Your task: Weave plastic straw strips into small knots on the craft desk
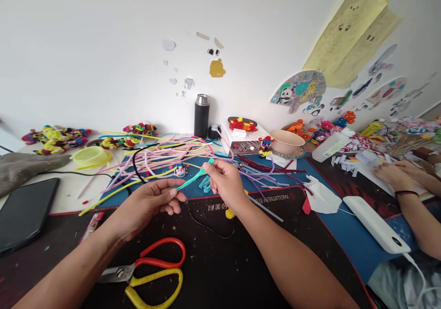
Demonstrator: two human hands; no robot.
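A short turquoise pipe cleaner [193, 180] stretches at a slant between my two hands over the dark mat. My left hand [151, 204] pinches its lower end between thumb and forefinger, the other fingers loosely curled. Higher up, my right hand [224, 182] grips the other end in closed fingers, and a bit of it pokes out above the thumb. Just behind the hands lie a bent blue pipe cleaner bundle [205, 185] and a small round decorated piece [180, 170]. Scissors with red and yellow handles [158, 265] rest below my left hand, partly behind my forearm.
Loose pastel pipe cleaners [165, 149] spread behind my hands. A black thermos [201, 118] stands by the wall, near a beige bowl [286, 143]. A tablet [29, 212] lies at left, a white power bank [375, 224] at right. Another person's hands [392, 173] are at far right.
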